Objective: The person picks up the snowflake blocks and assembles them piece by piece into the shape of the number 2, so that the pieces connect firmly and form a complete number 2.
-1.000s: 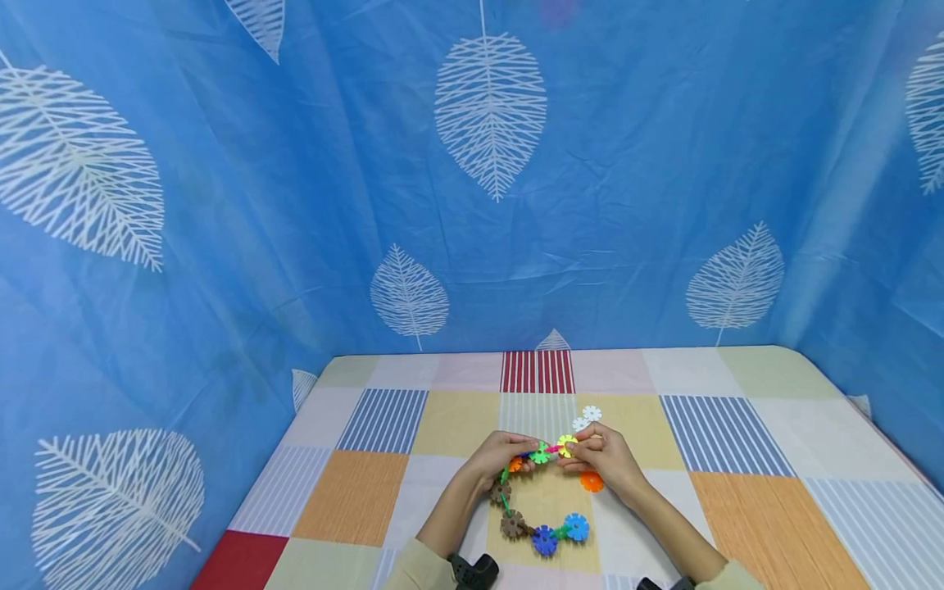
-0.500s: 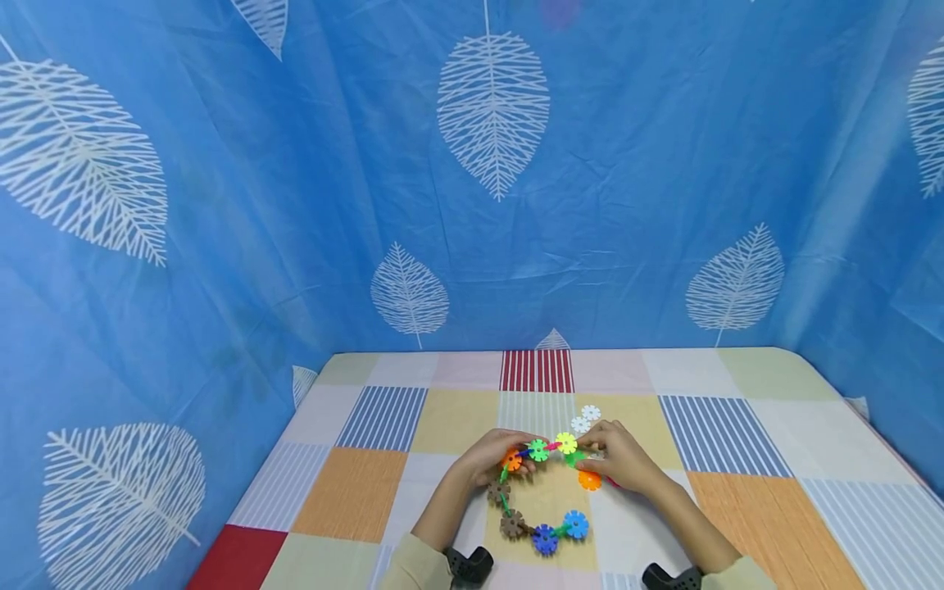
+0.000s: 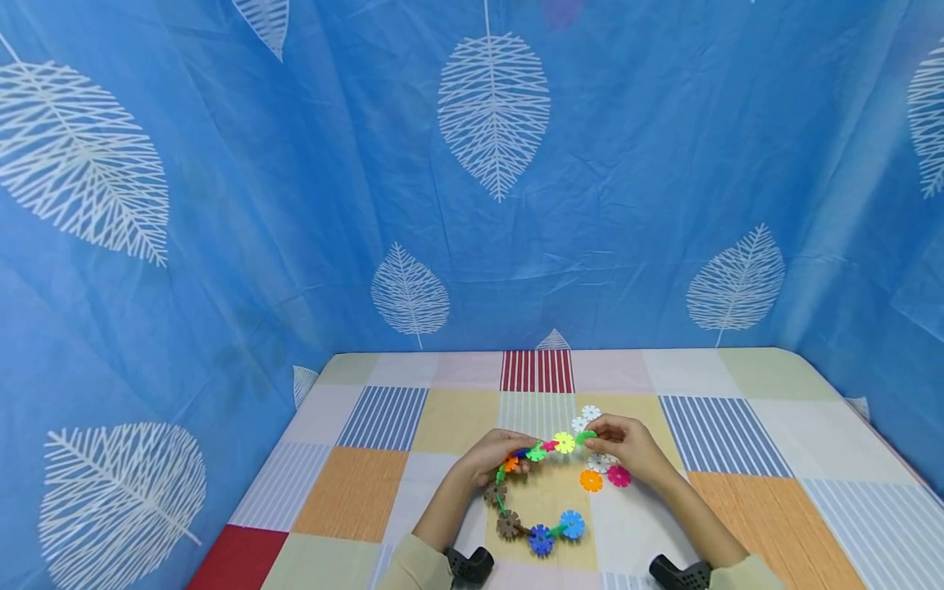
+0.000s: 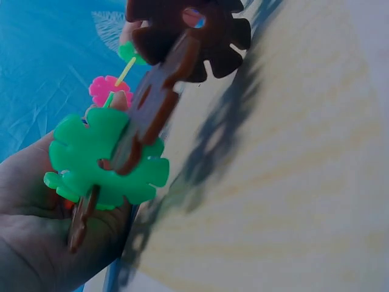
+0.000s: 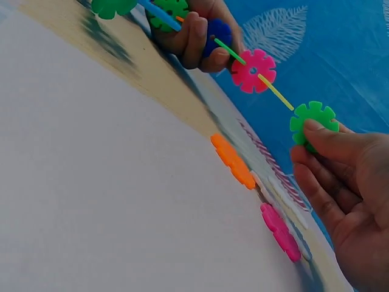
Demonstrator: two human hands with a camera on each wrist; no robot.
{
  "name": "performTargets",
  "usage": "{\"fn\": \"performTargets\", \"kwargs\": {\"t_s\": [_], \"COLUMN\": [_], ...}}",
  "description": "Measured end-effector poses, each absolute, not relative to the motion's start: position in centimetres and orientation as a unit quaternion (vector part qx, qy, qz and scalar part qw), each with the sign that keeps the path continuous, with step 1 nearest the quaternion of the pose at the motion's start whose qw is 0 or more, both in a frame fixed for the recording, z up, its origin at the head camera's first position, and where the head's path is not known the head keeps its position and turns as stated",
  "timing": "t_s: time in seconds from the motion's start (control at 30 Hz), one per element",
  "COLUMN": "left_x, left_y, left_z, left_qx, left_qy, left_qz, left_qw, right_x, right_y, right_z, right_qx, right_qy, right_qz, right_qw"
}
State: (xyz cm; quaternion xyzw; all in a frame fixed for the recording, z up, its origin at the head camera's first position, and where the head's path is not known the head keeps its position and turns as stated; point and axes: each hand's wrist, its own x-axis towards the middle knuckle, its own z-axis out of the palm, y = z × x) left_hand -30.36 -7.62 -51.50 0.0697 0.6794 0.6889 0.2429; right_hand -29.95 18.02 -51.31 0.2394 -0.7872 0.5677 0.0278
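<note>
Slotted snowflake discs are joined into a curved, multicoloured chain (image 3: 508, 525), its open side facing right. My left hand (image 3: 488, 456) holds the chain near its dark blue disc (image 5: 217, 33), fingers curled round that stretch. Between thumb and fingers my right hand (image 3: 627, 444) pinches a green disc (image 5: 316, 114), its edge against the yellow disc (image 3: 565, 442) at the chain's upper end. Whether their slots interlock, I cannot tell. A pink disc (image 5: 245, 78) sits before the yellow one. In the left wrist view, a green disc (image 4: 79, 149) and brown discs (image 4: 219, 45) hang beside the left palm.
Loose orange (image 3: 591, 480), pink (image 3: 619, 476) and white discs (image 3: 599, 464) lie below the right hand. More white discs (image 3: 591, 412) lie just beyond it. A patchwork cloth (image 3: 745, 524) covers the table, and a blue leaf-print curtain (image 3: 627, 205) encloses the back and sides.
My right hand let go of the yellow disc, moved to the loose discs at the right and took a green one. It has now raised that disc to the yellow one. The left hand keeps its hold.
</note>
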Motion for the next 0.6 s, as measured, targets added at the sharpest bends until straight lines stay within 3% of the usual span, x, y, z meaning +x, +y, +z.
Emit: {"fn": "performTargets", "kwargs": {"t_s": [0.6], "left_x": [-30.48], "left_y": [-7.73], "left_z": [-51.5], "left_qx": [0.08], "left_qy": [0.688], "left_qz": [0.681], "left_qw": [0.239], "right_x": [-30.05], "right_y": [17.92], "right_z": [-51.68], "right_qx": [0.26], "right_qy": [-0.747], "right_qz": [0.611], "right_qw": [0.011]}}
